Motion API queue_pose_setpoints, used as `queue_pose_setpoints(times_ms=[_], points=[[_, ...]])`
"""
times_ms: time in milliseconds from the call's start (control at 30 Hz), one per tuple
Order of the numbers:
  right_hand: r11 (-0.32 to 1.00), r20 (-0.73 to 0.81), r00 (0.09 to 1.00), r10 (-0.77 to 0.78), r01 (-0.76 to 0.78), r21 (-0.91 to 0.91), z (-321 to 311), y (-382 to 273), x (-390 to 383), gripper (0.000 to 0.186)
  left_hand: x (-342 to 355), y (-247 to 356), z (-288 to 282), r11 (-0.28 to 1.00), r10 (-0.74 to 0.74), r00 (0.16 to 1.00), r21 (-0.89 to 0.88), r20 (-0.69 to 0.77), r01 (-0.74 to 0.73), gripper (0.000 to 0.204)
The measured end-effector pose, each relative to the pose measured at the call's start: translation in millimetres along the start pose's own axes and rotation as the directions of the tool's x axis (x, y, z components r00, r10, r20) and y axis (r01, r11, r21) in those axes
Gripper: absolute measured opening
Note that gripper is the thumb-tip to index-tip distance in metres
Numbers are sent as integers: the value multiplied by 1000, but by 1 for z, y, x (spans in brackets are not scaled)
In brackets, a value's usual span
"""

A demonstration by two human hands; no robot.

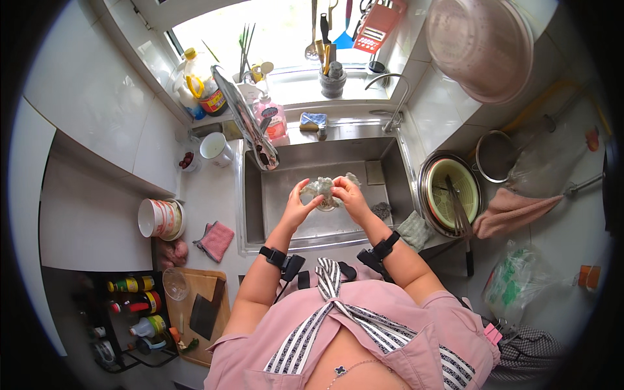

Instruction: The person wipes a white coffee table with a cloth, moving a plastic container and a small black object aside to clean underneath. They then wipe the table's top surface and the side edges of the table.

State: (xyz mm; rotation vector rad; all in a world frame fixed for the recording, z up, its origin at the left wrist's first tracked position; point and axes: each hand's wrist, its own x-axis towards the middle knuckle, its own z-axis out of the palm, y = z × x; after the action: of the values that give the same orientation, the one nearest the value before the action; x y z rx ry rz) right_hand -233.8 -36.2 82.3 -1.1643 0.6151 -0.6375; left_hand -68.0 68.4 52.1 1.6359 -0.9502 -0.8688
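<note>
Over the steel sink (273, 244) I hold a crumpled, pale grey-green cloth (321, 187). My left hand (299, 208) pinches it on one side between thumb and fingers. On the other side my right hand (351, 196) grips it with bent fingers, and part of the cloth sticks out beyond that hand. Below it, the sink drain is mostly hidden by the cloth and hands. A dark grey scouring pad (381, 210) lies on the sink floor to the right of my right hand. The large chrome faucet (242, 110) hangs over the sink's left side.
A pink soap bottle (272, 120) and a blue-and-yellow sponge (313, 121) stand behind the sink. Left are a white mug (216, 149), a pink cloth (214, 241) and a cutting board (224, 292) with a cleaver. Right are a folded pale cloth (415, 231) and stacked bowls (448, 188).
</note>
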Motion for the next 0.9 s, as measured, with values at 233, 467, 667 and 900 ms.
queue_pose_setpoints(times_ms=[233, 467, 667, 900], points=[[998, -112, 993, -24, 31, 62, -32, -29, -16, 16, 11, 49, -2, 950, 35, 981, -312, 193, 28, 24], [984, -34, 995, -96, 89, -156, -18, -31, -23, 49, 3, 94, 23, 935, 334, 943, 132, -10, -329, 25], [989, -318, 942, 104, -130, -64, -65, 3, -8, 12, 9, 76, 18, 939, 341, 874, 170, -347, -299, 30], [995, 138, 989, -60, 70, -72, -2, -11, -22, 26, 5, 41, 7, 909, 256, 941, 386, -220, -157, 30]])
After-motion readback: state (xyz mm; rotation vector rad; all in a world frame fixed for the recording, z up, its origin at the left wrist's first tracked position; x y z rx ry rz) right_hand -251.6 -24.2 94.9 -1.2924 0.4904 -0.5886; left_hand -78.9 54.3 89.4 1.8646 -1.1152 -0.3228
